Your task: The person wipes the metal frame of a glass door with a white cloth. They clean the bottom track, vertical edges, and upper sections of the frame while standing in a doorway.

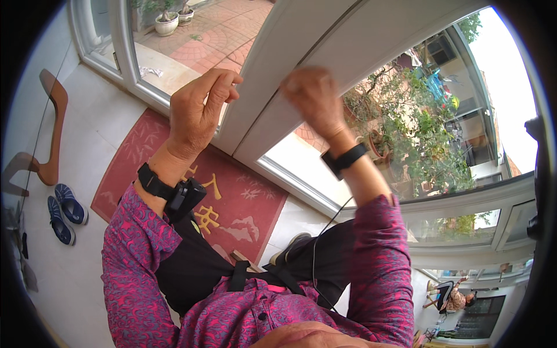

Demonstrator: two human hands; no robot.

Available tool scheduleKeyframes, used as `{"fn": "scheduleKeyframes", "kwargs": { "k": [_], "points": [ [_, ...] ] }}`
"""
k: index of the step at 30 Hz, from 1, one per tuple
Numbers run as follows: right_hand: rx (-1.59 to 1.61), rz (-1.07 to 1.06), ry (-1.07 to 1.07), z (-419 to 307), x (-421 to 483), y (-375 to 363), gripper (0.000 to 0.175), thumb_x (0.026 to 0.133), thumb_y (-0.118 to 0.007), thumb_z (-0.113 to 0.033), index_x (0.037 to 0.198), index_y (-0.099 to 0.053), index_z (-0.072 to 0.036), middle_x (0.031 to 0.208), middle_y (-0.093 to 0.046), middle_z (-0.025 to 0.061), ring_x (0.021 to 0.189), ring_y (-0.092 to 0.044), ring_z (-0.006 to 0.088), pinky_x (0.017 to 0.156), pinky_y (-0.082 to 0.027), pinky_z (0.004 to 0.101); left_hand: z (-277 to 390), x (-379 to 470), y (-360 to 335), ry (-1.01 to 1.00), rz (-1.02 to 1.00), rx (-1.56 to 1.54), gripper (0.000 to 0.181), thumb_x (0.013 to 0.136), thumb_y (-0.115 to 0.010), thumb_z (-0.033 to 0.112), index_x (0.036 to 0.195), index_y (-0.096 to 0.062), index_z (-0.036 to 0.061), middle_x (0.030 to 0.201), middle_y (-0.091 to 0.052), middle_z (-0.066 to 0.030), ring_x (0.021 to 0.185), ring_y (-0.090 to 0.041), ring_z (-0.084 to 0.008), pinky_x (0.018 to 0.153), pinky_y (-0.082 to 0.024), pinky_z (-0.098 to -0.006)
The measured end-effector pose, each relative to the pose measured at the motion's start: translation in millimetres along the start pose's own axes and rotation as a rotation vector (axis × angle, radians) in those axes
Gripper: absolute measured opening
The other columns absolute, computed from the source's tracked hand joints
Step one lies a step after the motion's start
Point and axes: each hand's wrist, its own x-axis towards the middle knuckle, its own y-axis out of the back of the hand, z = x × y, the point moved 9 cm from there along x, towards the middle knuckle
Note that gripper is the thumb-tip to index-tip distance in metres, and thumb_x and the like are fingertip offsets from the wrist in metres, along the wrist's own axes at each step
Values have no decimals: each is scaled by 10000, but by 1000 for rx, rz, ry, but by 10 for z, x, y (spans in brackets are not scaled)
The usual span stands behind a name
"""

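Observation:
My left hand (198, 108) is raised before the white double door (278, 82), its fingers curled and the thumb pressed against the index finger. Nothing shows in its grip. To the right, my right hand (315, 98) is blurred, with its fingers bent in near the dark seam between the two door leaves. Whether it touches the door or holds something small I cannot tell. Black straps circle both wrists; a small black device (187, 198) sits on the left one. Below the hands lies a red doormat (256, 213) with yellow characters.
Dark blue shoes (72, 206) stand on the pale tile floor by a curved wooden furniture part (56, 126). A black cable (314, 261) runs past my right arm. Potted plants (166, 24) show through the glass. Another person (454, 298) sits at the far right.

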Motion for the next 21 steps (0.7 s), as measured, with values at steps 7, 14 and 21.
{"fn": "scheduleKeyframes", "kwargs": {
  "k": [7, 14, 21],
  "points": [
    [280, 1063, -190, 2027, 621, 2219, 377, 931, -612, 30, 1289, -643, -83, 1234, -609, 116, 1158, -591, 268, 955, -498, 388, -54, -19, -119, 47, -54, -28, 315, 1098, -497, 213, 1051, -702, -21, 782, -672, -39, 751, -628, -97, 721, -505, -244],
    [58, 1043, -335, 1283, -61, 1373, 451, 891, -683, -40, 1325, -562, -43, 1323, -511, 168, 1295, -434, 347, 1058, -366, 496, -33, -14, -133, 26, -33, -20, 271, 1074, -549, 217, 1028, -706, 1, 746, -683, -53, 708, -661, -115, 673, -531, -254],
    [150, 564, -481, -33, -459, 309, 396, 842, -600, 8, 1164, -746, -169, 1328, -592, 63, 1316, -478, 287, 1094, -385, 432, 26, 4, 19, -3, 18, -29, 257, 1075, -542, 201, 1040, -701, 2, 767, -692, -56, 718, -682, -130, 691, -552, -261]
  ]
}}
